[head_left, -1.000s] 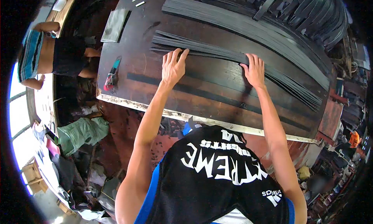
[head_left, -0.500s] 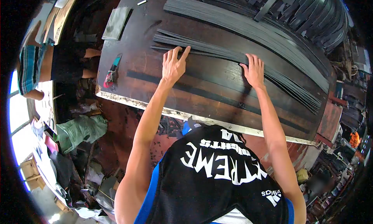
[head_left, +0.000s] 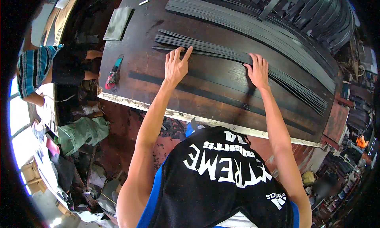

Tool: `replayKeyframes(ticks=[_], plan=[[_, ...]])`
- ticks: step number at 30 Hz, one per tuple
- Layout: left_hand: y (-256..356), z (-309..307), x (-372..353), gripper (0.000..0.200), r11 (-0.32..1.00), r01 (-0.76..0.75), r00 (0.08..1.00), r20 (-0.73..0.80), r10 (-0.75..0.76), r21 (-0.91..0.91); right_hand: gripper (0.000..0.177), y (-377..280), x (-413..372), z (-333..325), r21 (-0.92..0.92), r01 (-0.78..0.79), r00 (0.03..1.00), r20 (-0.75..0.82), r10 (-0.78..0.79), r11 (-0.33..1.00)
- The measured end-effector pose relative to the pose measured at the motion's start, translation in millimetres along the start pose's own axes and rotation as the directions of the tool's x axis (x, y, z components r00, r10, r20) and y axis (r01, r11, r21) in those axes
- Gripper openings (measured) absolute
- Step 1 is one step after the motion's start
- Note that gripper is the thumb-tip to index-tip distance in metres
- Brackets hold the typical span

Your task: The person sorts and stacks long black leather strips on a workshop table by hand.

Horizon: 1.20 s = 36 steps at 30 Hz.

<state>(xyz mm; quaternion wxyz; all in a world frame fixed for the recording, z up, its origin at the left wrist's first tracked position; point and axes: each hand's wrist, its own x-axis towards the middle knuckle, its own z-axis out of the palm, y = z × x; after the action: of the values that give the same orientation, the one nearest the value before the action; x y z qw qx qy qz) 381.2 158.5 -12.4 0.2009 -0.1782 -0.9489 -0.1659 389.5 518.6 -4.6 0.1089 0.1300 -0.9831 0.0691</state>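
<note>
A fanned bundle of thin dark grey strips (head_left: 213, 50) lies slantwise across the dark worktable (head_left: 150, 105). My left hand (head_left: 176, 66) is near the bundle's left part, fingers stretched and apart, fingertips at the nearest strips. Farther right, my right hand (head_left: 258, 71) closes over the middle of the bundle, thumb on the near side and fingers across the top. The strips spread apart at both ends. Closer to me, one long flat black strip (head_left: 190, 91) rests on the table.
A wider stack of strips (head_left: 237, 28) lies behind the bundle, beside a large pile of curved black pieces (head_left: 324, 18). On the left are a cutter knife (head_left: 113, 75), a grey sheet (head_left: 118, 24) and a piece of chalk (head_left: 143, 2). Another person (head_left: 39, 70) stands beyond the table's left edge.
Both my hands stay nearly in place, shifting very slightly. The bundle's left end has edged slightly left. At the left, the other person's arm and body have moved.
</note>
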Motion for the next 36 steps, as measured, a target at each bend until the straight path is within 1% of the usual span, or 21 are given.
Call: replayKeyframes(ticks=[4,7,9,12,15,21,34,36], plan=[[-0.1,0.6,-0.7,0.058,1.0,-0.001,1.0,-0.004,0.001,0.004,0.052,-1.5,-0.2,-1.9,0.002,-0.006,1.0,0.017,0.006,1.0],[0.0,1.5,-0.5,0.055,1.0,-0.004,1.0,-0.02,0.004,-0.009,0.052,-1.8,0.7,-2.4,0.001,-0.015,1.0,0.026,0.015,1.0],[2.2,2.3,-0.6,0.051,1.0,0.021,1.0,-0.017,-0.022,-0.019,0.052,-2.2,0.8,-2.6,-0.001,-0.018,1.0,0.025,0.018,1.0],[3.5,5.5,1.0,0.047,0.999,0.009,0.999,-0.03,-0.01,-0.047,0.052,-2.7,0.4,-2.7,-0.003,-0.031,0.999,0.042,0.031,1.0],[3.0,8.3,4.2,0.05,1.0,-0.004,1.0,-0.026,0.004,-0.031,0.052,-2.0,0.7,-2.0,0.0,-0.043,0.997,0.064,0.043,0.999],[4.5,4.9,6.0,0.057,1.0,-0.015,1.0,0.013,0.014,0.022,0.052,-1.1,0.5,-1.3,-0.006,-0.036,0.998,0.047,0.036,0.999],[7.7,7.2,7.9,0.054,1.0,0.018,1.0,0.009,-0.018,-0.011,0.051,-1.9,1.2,-2.3,0.007,-0.032,0.999,0.043,0.031,0.999],[8.0,8.6,8.5,0.05,1.0,0.006,0.999,-0.032,-0.007,-0.012,0.051,-2.0,1.4,-2.3,0.022,-0.032,0.999,0.033,0.031,0.999]])
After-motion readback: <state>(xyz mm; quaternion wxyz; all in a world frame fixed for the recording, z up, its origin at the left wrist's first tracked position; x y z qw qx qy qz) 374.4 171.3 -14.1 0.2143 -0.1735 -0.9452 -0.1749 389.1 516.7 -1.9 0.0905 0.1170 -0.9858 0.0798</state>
